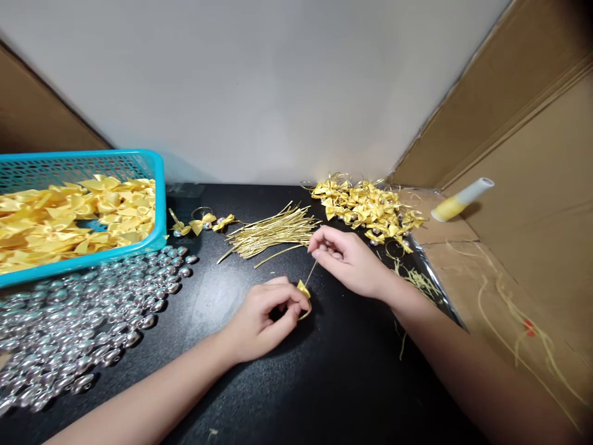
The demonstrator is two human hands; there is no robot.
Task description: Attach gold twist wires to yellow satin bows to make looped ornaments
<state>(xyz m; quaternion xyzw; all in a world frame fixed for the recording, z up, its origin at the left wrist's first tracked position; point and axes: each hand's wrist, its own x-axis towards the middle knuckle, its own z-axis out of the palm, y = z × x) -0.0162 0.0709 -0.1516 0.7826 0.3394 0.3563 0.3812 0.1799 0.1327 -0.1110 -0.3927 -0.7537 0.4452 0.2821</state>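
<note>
Low over the middle of the black table, my left hand (pixel 269 315) pinches a small yellow ribbon bow (pixel 303 288) between thumb and fingers. A thin yellow thread (pixel 311 272) runs up from the bow to my right hand (pixel 345 256), whose closed fingertips grip its upper end. The thread looks taut. Below the bow, a short loop of gold cord (pixel 306 312) shows by my left fingertips. Most of the bow is hidden behind those fingers. Behind my hands lies a pile of cut gold cords (pixel 273 232).
At the left, a blue basket (pixel 162 204) holds yellow bows, with many silver beads (pixel 92 321) before it. Finished-looking bows (pixel 365 207) with cord loops are heaped at back right. Thread scraps (pixel 421 281) and a yellow-white tube (pixel 461 201) lie to the right, near cardboard walls.
</note>
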